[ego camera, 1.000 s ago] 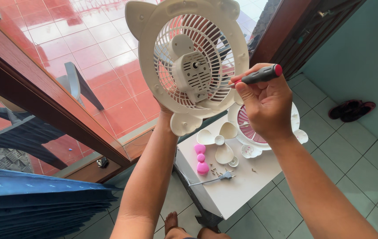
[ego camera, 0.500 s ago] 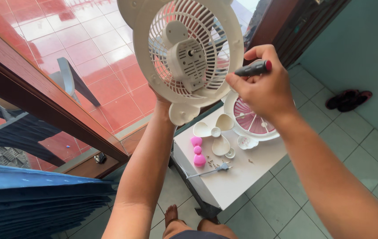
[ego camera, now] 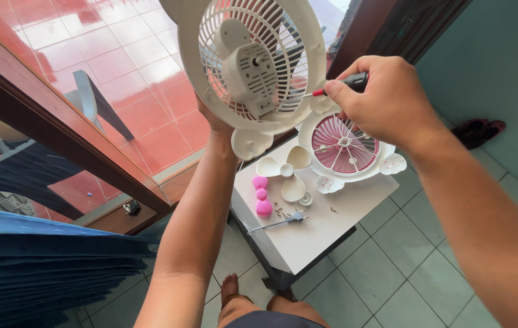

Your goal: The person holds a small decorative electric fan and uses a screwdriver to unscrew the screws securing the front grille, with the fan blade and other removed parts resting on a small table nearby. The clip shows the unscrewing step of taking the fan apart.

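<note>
fan housing: cream plastic rear fan grille (ego camera: 253,61), round, with thin radial ribs and a boxy motor cover at its centre; two rounded feet at the lower rim. held up in the air above the white table, tilted toward the camera.
left hand: left hand (ego camera: 215,121) sits behind the lower rim of the grille, mostly hidden; it supports the grille from behind, finger spread cannot be told.
right hand: right hand (ego camera: 386,100) closed in a fist around the handle of a screwdriver.
screwdriver: black-handled screwdriver with a red collar (ego camera: 339,85); thin metal shaft points left, tip at the right edge of the grille.
table: white rectangular tabletop (ego camera: 313,234), smooth and matte, on a dark frame, standing on pale grey floor tiles.
front grille: white round grille with pink spokes (ego camera: 344,146), lying flat on the table, with ear-shaped tabs at its sides.
blade: cream three-lobed fan blade (ego camera: 286,173), lying beside the front grille.
pink part: glossy pink bow-shaped piece (ego camera: 262,195), left of the blade.
small parts: loose screws and a grey power plug with cord (ego camera: 295,217), near the table's middle.
</note>
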A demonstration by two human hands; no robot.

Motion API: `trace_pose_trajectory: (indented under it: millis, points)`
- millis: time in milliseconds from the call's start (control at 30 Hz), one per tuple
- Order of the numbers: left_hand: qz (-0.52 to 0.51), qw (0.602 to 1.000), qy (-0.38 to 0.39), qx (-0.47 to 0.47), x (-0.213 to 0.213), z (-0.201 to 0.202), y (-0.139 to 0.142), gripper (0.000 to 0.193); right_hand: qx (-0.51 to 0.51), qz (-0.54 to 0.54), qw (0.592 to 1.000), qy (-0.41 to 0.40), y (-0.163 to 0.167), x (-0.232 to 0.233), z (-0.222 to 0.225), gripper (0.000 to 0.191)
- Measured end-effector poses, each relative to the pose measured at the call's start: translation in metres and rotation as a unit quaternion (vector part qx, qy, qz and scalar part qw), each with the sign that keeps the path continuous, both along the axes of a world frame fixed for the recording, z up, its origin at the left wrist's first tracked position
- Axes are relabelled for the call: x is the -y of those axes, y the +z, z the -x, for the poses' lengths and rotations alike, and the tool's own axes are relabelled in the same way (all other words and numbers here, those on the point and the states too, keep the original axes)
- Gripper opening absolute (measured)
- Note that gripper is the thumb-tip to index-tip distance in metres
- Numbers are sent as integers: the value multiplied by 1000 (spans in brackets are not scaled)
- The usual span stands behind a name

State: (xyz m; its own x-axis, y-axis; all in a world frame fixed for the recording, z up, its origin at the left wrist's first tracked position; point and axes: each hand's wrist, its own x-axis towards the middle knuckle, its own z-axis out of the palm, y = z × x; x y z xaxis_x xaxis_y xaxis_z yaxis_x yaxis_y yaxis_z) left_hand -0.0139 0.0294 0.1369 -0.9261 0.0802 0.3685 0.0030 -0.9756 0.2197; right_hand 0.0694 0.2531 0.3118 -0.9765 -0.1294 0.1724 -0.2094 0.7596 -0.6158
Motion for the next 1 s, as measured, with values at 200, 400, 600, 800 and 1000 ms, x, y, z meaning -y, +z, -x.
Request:
trace_pose_trajectory:
  millis: [200,400,600,800,1000]
  points:
    - [-23,999,-20,15,0,4,-4,99,-1,-71,997,15,2,-7,11,33]
    - [-11,998,62,9,-5,7,-1,83,-81,-72,987,116,-2,-15,9,22]
    - [-16,997,71,15,-2,7,-2,77,-174,-92,938,286,0,-20,9,24]
    - [-27,999,46,-7,1,7,-9,75,118,24,989,83,3,-9,19,20]
    - [-15,1000,-3,27,10,6,-10,84,334,123,934,22,-5,-8,40,26]
